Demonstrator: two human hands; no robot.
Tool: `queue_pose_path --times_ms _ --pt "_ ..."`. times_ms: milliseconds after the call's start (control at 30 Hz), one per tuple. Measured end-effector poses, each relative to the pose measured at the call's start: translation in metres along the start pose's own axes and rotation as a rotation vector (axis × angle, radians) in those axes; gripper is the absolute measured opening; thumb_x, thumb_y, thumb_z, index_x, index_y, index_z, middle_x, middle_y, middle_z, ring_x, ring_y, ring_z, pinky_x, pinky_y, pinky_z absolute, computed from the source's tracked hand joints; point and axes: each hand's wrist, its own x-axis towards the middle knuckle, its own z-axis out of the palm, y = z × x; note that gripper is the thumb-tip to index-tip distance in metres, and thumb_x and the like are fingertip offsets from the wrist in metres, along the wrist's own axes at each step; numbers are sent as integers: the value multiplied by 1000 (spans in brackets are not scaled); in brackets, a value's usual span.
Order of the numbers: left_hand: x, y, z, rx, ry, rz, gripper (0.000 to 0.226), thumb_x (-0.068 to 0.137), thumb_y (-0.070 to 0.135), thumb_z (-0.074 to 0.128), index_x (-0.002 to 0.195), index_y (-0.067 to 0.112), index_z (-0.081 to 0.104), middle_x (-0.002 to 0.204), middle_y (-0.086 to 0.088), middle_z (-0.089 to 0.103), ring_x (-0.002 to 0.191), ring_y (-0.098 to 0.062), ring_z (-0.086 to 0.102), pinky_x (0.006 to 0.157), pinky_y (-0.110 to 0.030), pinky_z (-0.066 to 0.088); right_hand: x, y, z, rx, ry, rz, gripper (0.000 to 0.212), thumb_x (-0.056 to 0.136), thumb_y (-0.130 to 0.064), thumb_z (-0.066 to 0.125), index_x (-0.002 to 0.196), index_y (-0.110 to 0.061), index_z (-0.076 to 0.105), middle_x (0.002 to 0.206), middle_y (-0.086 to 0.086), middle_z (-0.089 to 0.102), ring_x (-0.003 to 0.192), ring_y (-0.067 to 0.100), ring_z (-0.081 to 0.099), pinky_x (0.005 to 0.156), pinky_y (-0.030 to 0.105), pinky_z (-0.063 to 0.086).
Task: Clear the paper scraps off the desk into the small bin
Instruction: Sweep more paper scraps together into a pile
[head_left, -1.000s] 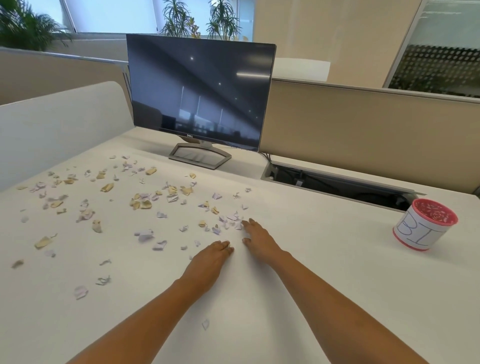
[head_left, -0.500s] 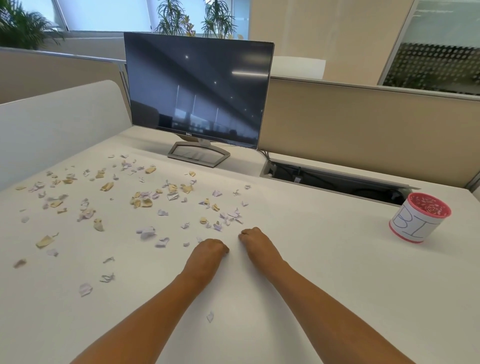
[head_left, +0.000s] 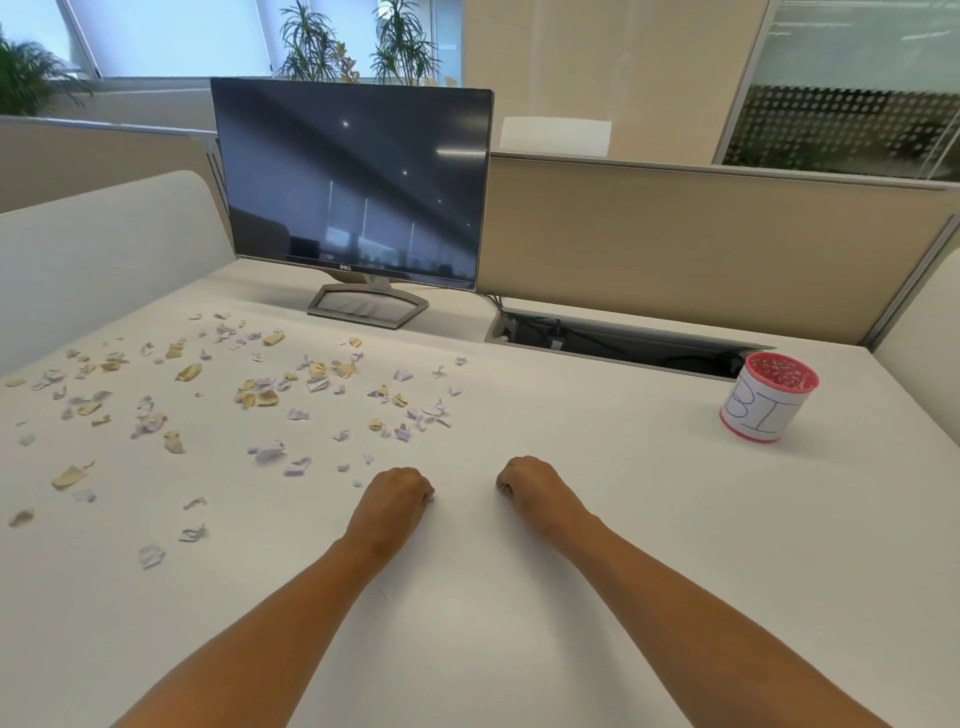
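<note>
A monitor (head_left: 353, 182) stands dark at the back of the white desk (head_left: 649, 545), and everything else is placed from it

The scraps (head_left: 260, 397), pale purple and tan, lie strewn in front of the monitor and out to its left, thickest just ahead of its stand and thinner toward the near left edge. A few loose ones sit farthest from the monitor, at the near left

The bin (head_left: 769, 400) stands upright well to the right of the monitor and a little nearer, apart from every scrap. It is a small pink cup with a white paper wrap lettered in blue

The left hand (head_left: 395, 501) rests on the desk straight in front of the monitor, well forward of it, at the near edge of the scraps. Its fingers are curled tight under the palm, and a pale bit of scrap shows at their tips

The right hand (head_left: 527, 483) rests in front of the monitor's right edge, level with the left hand and apart from it. Its fingers are curled under too; whether they hold any paper cannot be told
</note>
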Motion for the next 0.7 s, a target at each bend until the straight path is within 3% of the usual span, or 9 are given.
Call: queue_pose_path --times_ms 67,133,200,300,400,567,700 --pt "-2 13 -2 -58 -8 25 8 66 0 77 70 6 76 70 -9 73 66 -23 71 66 -20 53 -12 10 -4 -2 -1 19 28 81 5 39 97 8 62 104 21 63 99 32 56 86 40 44" --pt "-1 28 1 -73 7 4 19 86 3 57 96 2 72 98 -14 72 93 -28 67 85 -24 48 -25 22 -10 -1 16 40 28 82 4 39 97 7 62 102 20 62 98 32 56 84 39 42" --pt "2 45 3 -87 0 7 27 91 5 48 108 5 68 112 -10 69 105 -25 63 92 -22 43 -38 39 -16 10 47 74 27 84 2 39 98 7 62 103 20 62 99 33 55 84 37 41" --pt "14 73 9 -126 28 45 30 91 2 45 110 5 67 116 -9 67 110 -23 60 95 -22 42 -54 70 -28 23 96 139 27 87 2 40 102 1 62 107 15 63 103 28 54 78 26 35" --pt "28 101 15 -159 31 66 30 90 1 44 109 6 68 116 -8 67 111 -23 59 95 -23 42 -67 99 -46 19 149 218 33 88 3 39 109 -4 64 114 11 63 110 25 54 85 23 37" --pt "59 146 22 -245 49 95 30 90 0 43 104 5 70 112 -9 68 107 -22 61 92 -24 44 -80 136 -90 -15 194 357 32 93 -1 42 116 -7 63 120 11 63 112 25 57 96 27 43" --pt "86 180 21 -279 68 135 29 90 1 45 104 6 70 110 -9 69 105 -21 62 92 -21 43 -85 166 -125 19 277 429 28 92 -1 45 113 -3 64 117 15 64 109 31 59 92 31 46"
